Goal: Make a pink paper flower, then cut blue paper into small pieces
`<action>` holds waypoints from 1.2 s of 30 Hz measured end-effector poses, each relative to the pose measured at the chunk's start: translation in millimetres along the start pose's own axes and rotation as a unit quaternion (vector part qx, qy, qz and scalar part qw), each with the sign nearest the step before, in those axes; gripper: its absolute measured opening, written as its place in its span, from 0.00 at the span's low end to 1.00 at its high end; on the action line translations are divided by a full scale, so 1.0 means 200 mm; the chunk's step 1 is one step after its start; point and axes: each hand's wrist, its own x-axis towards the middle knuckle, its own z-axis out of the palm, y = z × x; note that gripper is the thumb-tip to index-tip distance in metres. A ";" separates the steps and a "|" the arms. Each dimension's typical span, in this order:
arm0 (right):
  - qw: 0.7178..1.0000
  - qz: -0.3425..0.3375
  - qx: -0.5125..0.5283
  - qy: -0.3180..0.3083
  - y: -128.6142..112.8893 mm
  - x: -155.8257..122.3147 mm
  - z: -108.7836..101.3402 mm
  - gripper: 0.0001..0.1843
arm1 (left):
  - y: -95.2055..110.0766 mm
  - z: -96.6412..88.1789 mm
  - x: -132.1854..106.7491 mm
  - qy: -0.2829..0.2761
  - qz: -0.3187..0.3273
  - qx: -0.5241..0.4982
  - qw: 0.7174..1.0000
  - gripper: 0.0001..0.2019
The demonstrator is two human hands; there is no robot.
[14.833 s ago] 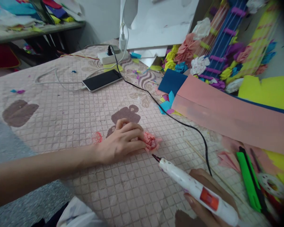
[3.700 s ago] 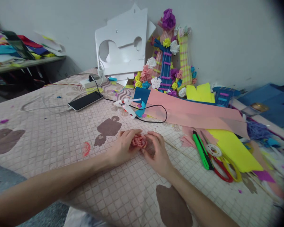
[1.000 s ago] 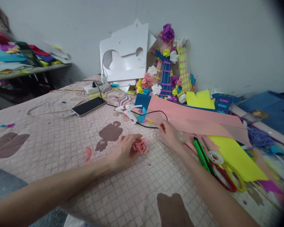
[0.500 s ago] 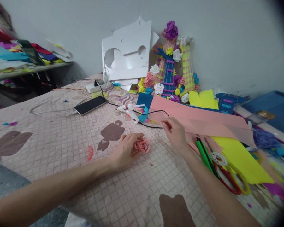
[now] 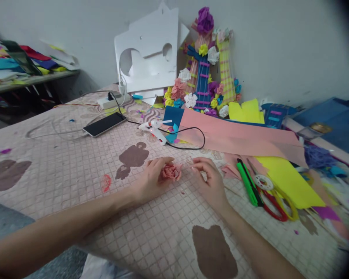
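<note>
A pink crepe-paper flower (image 5: 171,172) rests low over the table, with my left hand (image 5: 152,180) closed around its left side. Just right of the flower is my right hand (image 5: 211,182), fingers curled and the fingertips drawn together. Whether a small thing sits in that pinch cannot be made out. A thin wooden stick (image 5: 232,191) lies partly behind the right hand. Beyond both hands, a white hot glue gun (image 5: 155,130) lies on its side, its black cord looping to the right.
To the right lie a green utility knife (image 5: 247,184), red-and-yellow-handled scissors (image 5: 275,203), and yellow paper (image 5: 291,184). A long pink paper strip (image 5: 235,135) runs behind. A phone (image 5: 104,124) and power strip (image 5: 112,101) are at left; paper-flower-decorated guitars (image 5: 203,81) lean on the wall.
My right hand has come down and left, nearer the flower. My left hand still holds the flower. The whole view has shifted a little.
</note>
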 end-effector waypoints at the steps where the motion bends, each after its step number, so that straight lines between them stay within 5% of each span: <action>1: 1.000 0.017 0.005 0.014 0.01 0.01 -0.01 0.05 | 0.00 0.00 0.00 0.001 0.001 0.001 1.000 0.24; 9: 0.991 0.129 0.032 -0.019 0.14 0.04 -0.12 0.07 | 0.00 -0.02 0.01 -0.007 0.000 0.005 1.000 0.21; 14: 0.994 0.092 -0.042 -0.042 0.15 0.11 -0.11 0.03 | 0.01 -0.02 0.01 -0.013 0.002 -0.003 1.000 0.22; 24: 0.977 0.031 -0.138 -0.157 0.18 0.28 0.08 0.04 | -0.01 -0.02 0.00 -0.018 -0.011 -0.001 1.000 0.24; 33: 0.987 0.078 -0.101 -0.099 0.16 0.40 -0.01 0.03 | 0.01 -0.04 0.00 -0.017 -0.006 -0.006 1.000 0.23; 36: 0.981 0.081 -0.103 -0.143 0.16 0.40 -0.02 0.02 | 0.01 -0.04 -0.01 -0.019 -0.004 -0.011 1.000 0.24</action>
